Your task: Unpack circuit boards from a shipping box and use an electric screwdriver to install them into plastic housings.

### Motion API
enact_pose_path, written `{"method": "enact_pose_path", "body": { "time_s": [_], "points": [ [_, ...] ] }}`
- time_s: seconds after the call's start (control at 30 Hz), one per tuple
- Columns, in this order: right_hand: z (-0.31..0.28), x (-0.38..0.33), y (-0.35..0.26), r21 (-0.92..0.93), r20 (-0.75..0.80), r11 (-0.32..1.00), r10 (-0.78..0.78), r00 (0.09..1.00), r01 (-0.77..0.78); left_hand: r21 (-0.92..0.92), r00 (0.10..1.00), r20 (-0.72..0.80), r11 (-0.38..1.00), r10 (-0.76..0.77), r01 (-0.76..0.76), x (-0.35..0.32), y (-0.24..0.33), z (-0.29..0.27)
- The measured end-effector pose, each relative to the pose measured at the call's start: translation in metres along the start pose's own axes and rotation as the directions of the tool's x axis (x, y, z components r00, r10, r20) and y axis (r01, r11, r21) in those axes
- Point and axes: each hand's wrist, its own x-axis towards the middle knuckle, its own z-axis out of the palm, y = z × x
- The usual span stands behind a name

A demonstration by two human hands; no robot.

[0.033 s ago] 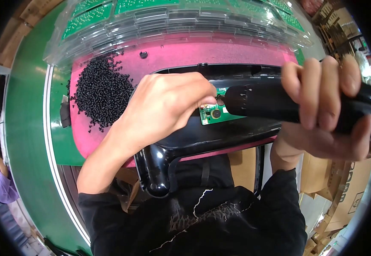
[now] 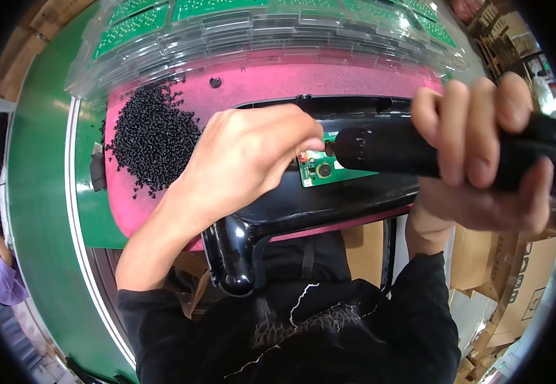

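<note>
My right hand (image 2: 476, 141) is wrapped round a black power screwdriver (image 2: 393, 150), held nearly level with its tip toward the left. Under that tip lies a green circuit board (image 2: 348, 174), seated in a glossy black plastic housing (image 2: 316, 198). My left hand (image 2: 246, 150) reaches over the housing with thumb and forefinger pinched right beside the tip. A small dark piece shows at the tip, but what the left fingers hold is hidden. Left of this hand is a heap of small black screws (image 2: 153, 141).
A pink mat (image 2: 290, 80) lies under the housing on a green table (image 2: 44, 192). Stacked clear plastic trays (image 2: 265, 38) with green boards stand along the back. Cardboard boxes (image 2: 527, 288) are at the right. Another person's purple sleeve (image 2: 8, 281) shows at the far left.
My right hand and the screwdriver have shifted slightly left and up, uncovering more of the board's lower right. My left hand has hardly moved.
</note>
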Motion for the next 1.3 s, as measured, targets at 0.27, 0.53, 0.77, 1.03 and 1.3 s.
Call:
{"method": "enact_pose_path", "body": {
  "time_s": [0.27, 0.53, 0.77, 1.03, 1.3],
  "points": [
    [-0.008, -0.001, 0.031, -0.156, -0.008, 0.968, 0.198, 0.980, -0.197, 0.068, 0.969, -0.122, 0.972, -0.215, 0.225, -0.002, 0.007, -0.006],
    [0.000, 0.006, 0.036, -0.162, -0.008, 0.964, 0.211, 0.977, -0.210, 0.064, 0.949, -0.206, 0.965, -0.238, 0.256, -0.004, 0.002, 0.001],
    [-0.003, 0.004, 0.035, -0.223, -0.010, 0.950, 0.220, 0.976, -0.216, 0.057, 0.965, -0.065, 0.964, -0.255, 0.259, -0.009, -0.006, 0.000],
    [0.006, 0.009, 0.044, -0.253, 0.030, 0.942, 0.236, 0.971, -0.221, 0.097, 0.917, -0.069, 0.912, -0.394, 0.399, -0.012, 0.003, -0.005],
    [-0.008, 0.025, 0.052, -0.147, 0.270, 0.954, 0.292, 0.918, -0.261, 0.104, 0.955, -0.023, 0.949, -0.296, 0.297, -0.013, -0.002, 0.002]
  ]
}}
